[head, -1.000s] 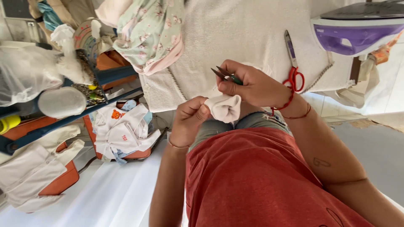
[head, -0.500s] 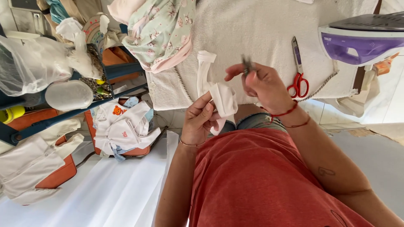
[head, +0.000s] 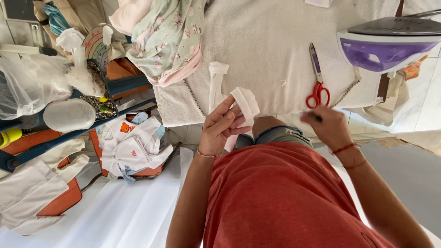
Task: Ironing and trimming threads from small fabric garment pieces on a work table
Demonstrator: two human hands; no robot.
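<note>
My left hand [head: 223, 126] pinches a folded strip of white fabric [head: 245, 103] in front of my waist; one end of the strip trails up onto the white towel-covered board [head: 271, 41]. My right hand [head: 327, 126] is off to the right, apart from the strip, closed around a small dark tool that is blurred. Red-handled scissors [head: 317, 87] lie on the board just above my right hand.
A purple and white iron [head: 390, 43] sits at the board's right end. A floral green and pink garment [head: 170, 41] hangs over its left end. Left of me are an orange basket of white baby clothes [head: 131, 142], a plastic bag [head: 32, 87] and blue shelving.
My right hand has pulled away from the strip toward the right with the small tool. My left hand now holds the strip alone, a little lower.
</note>
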